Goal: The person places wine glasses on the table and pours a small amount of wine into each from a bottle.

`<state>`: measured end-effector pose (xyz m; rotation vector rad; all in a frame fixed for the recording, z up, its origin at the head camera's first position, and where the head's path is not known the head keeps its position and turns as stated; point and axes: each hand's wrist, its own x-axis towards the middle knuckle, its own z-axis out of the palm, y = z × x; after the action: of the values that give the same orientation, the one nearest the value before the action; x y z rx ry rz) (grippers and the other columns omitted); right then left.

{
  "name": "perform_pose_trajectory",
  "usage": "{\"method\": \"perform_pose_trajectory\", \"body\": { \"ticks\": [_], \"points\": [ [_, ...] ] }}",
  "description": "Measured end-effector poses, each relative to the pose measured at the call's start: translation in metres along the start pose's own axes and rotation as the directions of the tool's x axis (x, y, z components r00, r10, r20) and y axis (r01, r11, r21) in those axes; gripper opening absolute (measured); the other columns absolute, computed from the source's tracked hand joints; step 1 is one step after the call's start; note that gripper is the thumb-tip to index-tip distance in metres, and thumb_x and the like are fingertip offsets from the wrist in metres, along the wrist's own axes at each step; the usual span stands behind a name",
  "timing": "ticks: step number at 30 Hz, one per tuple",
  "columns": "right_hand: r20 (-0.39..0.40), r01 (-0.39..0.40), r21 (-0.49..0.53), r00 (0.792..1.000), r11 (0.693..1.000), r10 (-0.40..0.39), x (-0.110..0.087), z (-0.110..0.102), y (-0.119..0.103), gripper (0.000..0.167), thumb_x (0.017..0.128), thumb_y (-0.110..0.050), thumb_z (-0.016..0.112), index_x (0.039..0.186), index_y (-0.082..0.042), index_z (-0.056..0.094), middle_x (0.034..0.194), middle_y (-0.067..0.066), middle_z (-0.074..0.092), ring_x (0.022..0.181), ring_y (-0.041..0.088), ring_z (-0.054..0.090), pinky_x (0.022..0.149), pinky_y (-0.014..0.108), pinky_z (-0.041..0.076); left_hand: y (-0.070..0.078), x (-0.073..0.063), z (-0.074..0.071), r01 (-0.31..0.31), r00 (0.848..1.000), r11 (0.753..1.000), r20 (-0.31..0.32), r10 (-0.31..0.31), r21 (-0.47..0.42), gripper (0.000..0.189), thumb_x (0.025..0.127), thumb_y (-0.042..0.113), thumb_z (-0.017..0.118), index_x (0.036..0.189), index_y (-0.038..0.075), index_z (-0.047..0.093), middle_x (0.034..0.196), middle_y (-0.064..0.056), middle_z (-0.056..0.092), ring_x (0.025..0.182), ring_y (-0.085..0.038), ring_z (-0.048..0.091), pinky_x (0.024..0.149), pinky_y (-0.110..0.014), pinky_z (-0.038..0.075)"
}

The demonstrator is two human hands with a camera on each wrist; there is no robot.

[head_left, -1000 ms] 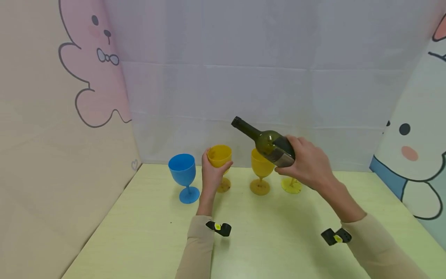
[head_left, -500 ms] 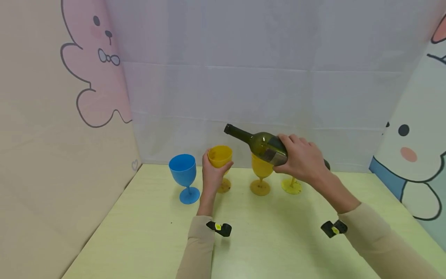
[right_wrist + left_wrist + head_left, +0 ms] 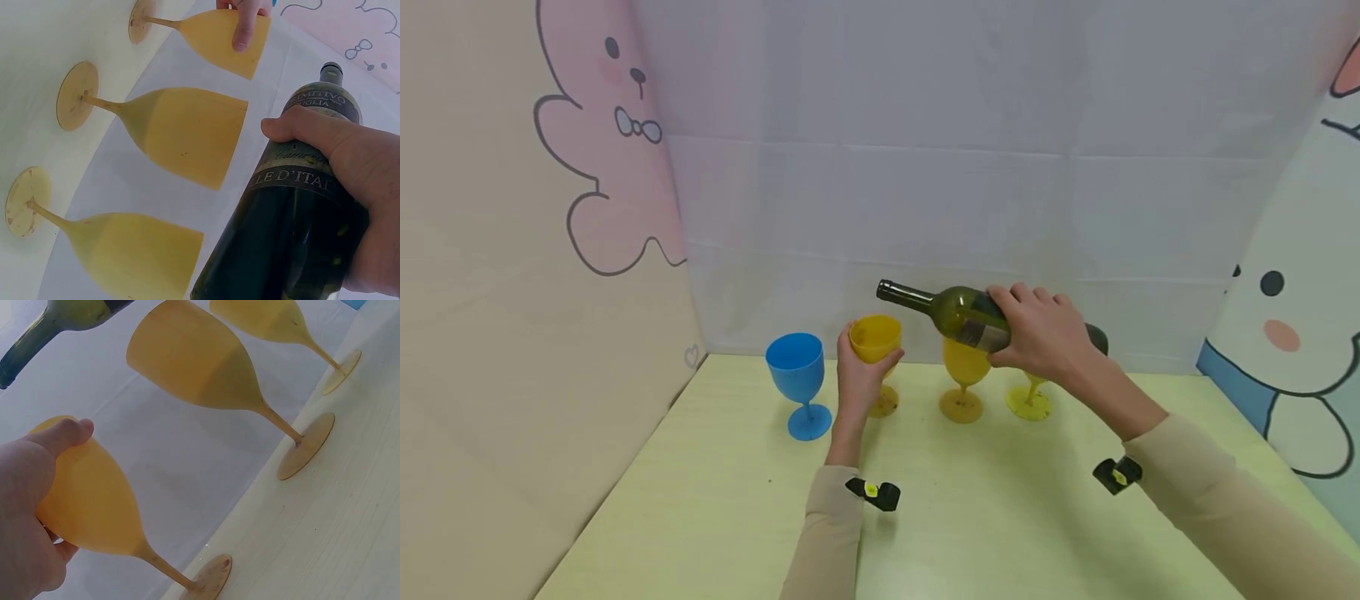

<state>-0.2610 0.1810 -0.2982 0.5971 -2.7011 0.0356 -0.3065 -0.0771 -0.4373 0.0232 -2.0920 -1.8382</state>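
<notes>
My left hand [image 3: 859, 379] holds the bowl of an orange-yellow goblet [image 3: 94, 494], its thumb lying across the near side; the goblet's foot rests on the table. A dark green wine bottle [image 3: 284, 231] is gripped round its body by my right hand [image 3: 1041, 333]. In the head view the bottle lies tilted almost level, neck to the left, its mouth above and slightly right of the held goblet's rim. No liquid shows at the mouth. Behind and below the bottle stands a second orange goblet [image 3: 200, 359], with a lighter yellow goblet [image 3: 137, 253] to its right, partly hidden by my right hand.
A blue goblet [image 3: 796, 367] stands upright left of my left hand. The pale wooden table [image 3: 970, 517] ends at a white cloth backdrop [image 3: 880, 183]. Printed cartoon panels flank the left and right sides.
The bottle has swung down from a steeper slant to nearly level, and its mouth has shifted left and lower toward the held goblet. My left hand and the goblets stay in place.
</notes>
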Motion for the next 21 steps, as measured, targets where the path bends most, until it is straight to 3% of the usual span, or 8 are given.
{"method": "perform_pose_trajectory", "body": {
  "ticks": [21],
  "points": [
    [0.051,0.062,-0.116,0.997,0.991,-0.057,0.0098,-0.0028,-0.0014,0.083,0.067,-0.038,0.087,0.136,-0.013,0.048,0.115,0.015,0.058,0.096,0.035,0.056,0.079,0.051,0.047,0.0003,0.0011,0.0035,-0.012,1.000,1.000,0.002,0.012,-0.014,0.090,0.080,0.032,0.083,0.151,0.019,0.029,0.140,-0.004,0.046,0.122,-0.027,0.050,0.108,-0.047,0.045]
  ]
}}
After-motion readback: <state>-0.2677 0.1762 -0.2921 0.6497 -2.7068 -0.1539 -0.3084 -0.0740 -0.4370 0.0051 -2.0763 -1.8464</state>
